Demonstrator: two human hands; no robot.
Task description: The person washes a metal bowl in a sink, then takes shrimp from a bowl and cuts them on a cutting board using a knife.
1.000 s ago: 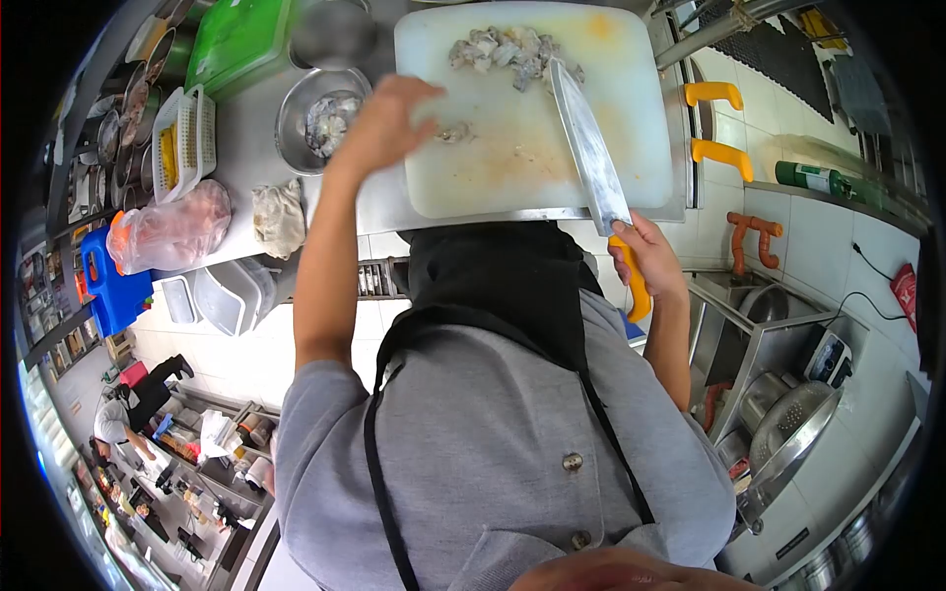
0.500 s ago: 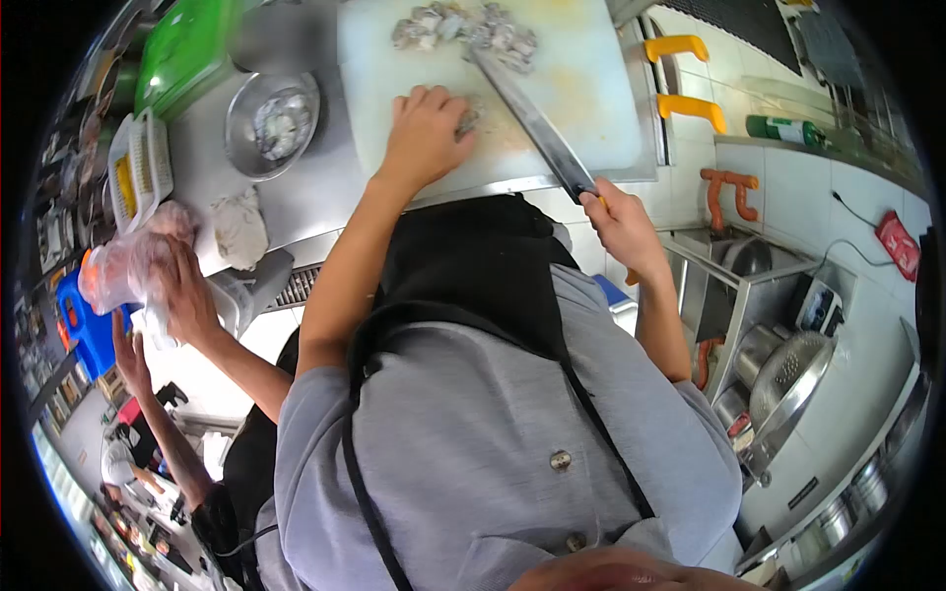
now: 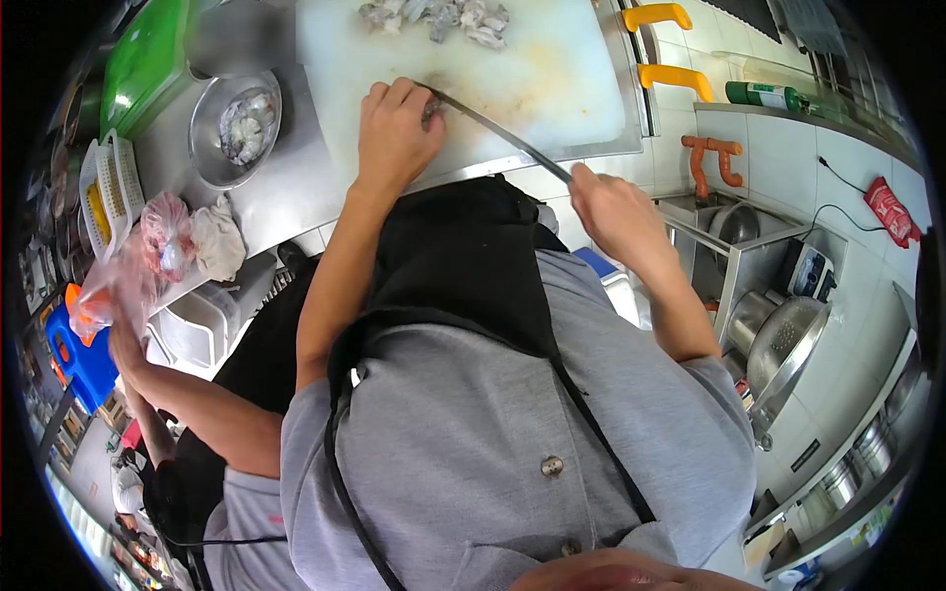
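Observation:
My left hand [image 3: 399,133] presses down on the white cutting board [image 3: 562,79], fingers curled over a small greyish raw piece [image 3: 431,110] that is mostly hidden. My right hand [image 3: 619,212] grips the handle of a long knife [image 3: 503,135]. The blade slants across the board's near part, its tip beside my left fingertips. Toward the board's far edge lies a pile of chopped greyish-white raw pieces [image 3: 443,15], too unclear to name. A metal bowl [image 3: 202,148] left of the board holds similar pieces.
A crumpled cloth [image 3: 219,239] lies at the counter's edge near a clear plastic bag [image 3: 166,231]. A co-worker's arm [image 3: 197,399] reaches in on the left. Also there are a white basket [image 3: 116,192], a green lid [image 3: 143,74] and yellow handles [image 3: 675,79] right of the board.
The knife has swung left, its tip going from the far pile to my left fingers, blade now edge-on. The co-worker's hand and plastic bag have shifted; my view has moved slightly.

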